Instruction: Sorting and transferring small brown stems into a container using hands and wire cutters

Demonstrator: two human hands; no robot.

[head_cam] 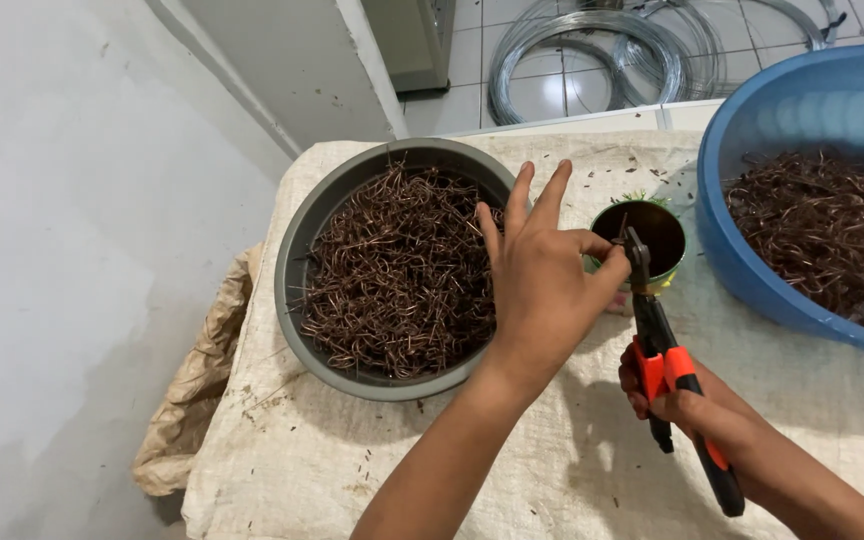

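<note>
My right hand grips the orange and black handles of a pair of pliers, whose jaws point up toward a small round tin. My left hand is raised beside the plier jaws, thumb and forefinger pinching a short piece of brown wire at the jaw tip, the other fingers spread upward. Left of that hand, a grey round basin holds a heap of bent brown wire pieces.
A blue plastic basin with more brown wire pieces sits at the right. All rest on a table covered with pale woven sacking. Coils of steel wire lie on the tiled floor beyond. A white wall runs along the left.
</note>
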